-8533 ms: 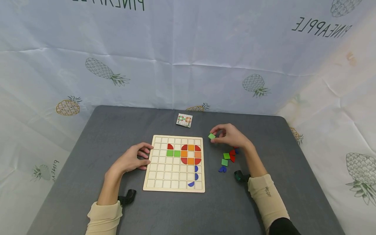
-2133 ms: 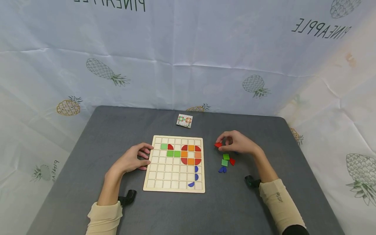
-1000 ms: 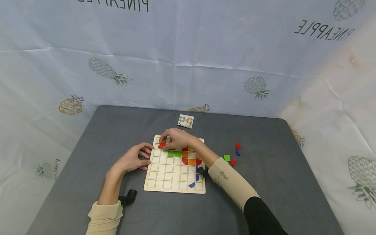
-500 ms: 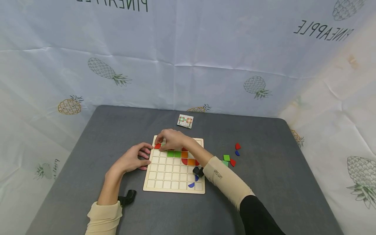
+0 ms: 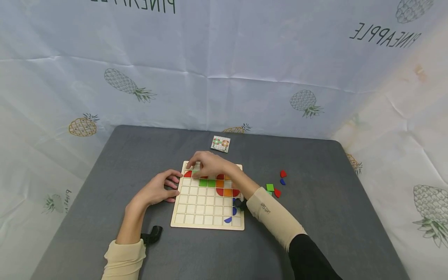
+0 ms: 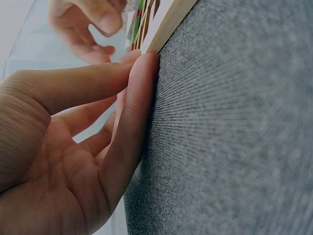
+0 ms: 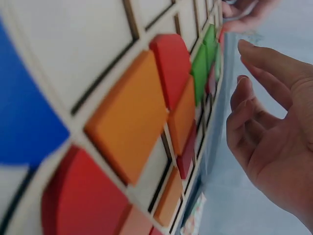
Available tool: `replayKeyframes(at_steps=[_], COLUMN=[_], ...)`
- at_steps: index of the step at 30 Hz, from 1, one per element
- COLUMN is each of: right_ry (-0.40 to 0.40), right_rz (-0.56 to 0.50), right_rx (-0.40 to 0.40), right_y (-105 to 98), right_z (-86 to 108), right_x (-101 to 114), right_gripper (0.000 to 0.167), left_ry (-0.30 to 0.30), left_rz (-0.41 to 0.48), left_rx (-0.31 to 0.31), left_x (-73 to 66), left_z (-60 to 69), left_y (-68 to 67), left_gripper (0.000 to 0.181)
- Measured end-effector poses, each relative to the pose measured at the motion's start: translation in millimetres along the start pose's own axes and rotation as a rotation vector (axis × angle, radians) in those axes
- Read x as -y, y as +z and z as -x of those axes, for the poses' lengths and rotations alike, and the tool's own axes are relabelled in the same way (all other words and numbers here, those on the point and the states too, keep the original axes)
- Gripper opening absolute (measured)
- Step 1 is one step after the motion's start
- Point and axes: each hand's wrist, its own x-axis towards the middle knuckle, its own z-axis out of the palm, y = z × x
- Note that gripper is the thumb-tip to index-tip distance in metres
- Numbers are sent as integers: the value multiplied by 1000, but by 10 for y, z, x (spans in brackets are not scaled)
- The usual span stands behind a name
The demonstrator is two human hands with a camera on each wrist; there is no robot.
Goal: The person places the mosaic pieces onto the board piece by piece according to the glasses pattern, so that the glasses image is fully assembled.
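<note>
The wooden grid board point(image 5: 196, 221) lies flat, bearing red, orange, green and blue pieces. My left hand point(image 5: 157, 189) holds its left edge; in the left wrist view the thumb and fingers of that hand point(image 6: 78, 132) meet at the board's edge point(image 6: 168, 24). Over the upper left squares hovers my right hand point(image 5: 210, 164), fingers parted and nothing between them. Just left of its fingers a red quarter piece point(image 5: 188, 174) sits in a square, with a green piece beside it partly hidden. The right wrist view shows the right hand point(image 7: 279, 117) off the surface, near green pieces point(image 7: 199, 73).
Right of the board lie loose pieces: a green square point(image 5: 270, 187), red pieces point(image 5: 283, 174) and a small blue one point(image 5: 282, 181). A small pattern card point(image 5: 220, 144) lies behind the board on the grey table point(image 5: 147, 147). A pineapple-print cloth point(image 5: 210, 101) hangs behind.
The right hand carried a red piece from the right side to the board's upper left, released it and rose slightly. Earlier, a green square was added beside it. The left hand stayed put.
</note>
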Motion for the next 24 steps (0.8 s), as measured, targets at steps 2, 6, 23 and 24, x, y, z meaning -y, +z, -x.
replayKeyframes(at_steps=[2, 6, 23, 24], right_ry=[6, 64, 51, 52], right_rz=[-14, -7, -140, -147], right_rx=[-13, -4, -21, -26], right_y=[-41, -85, -81, -97], right_z=[51, 133, 386, 426], right_x=[-2, -40, -114, -110], right_gripper=[29, 24, 26, 26], left_ry=[0, -1, -7, -7], left_rz=[0, -5, -8, -10], left_rx=[-1, -3, -6, -7], left_x=[-4, -5, -8, -11], left_z=[2, 4, 17, 18], left_y=[1, 5, 1, 2], left_gripper=[54, 54, 55, 55])
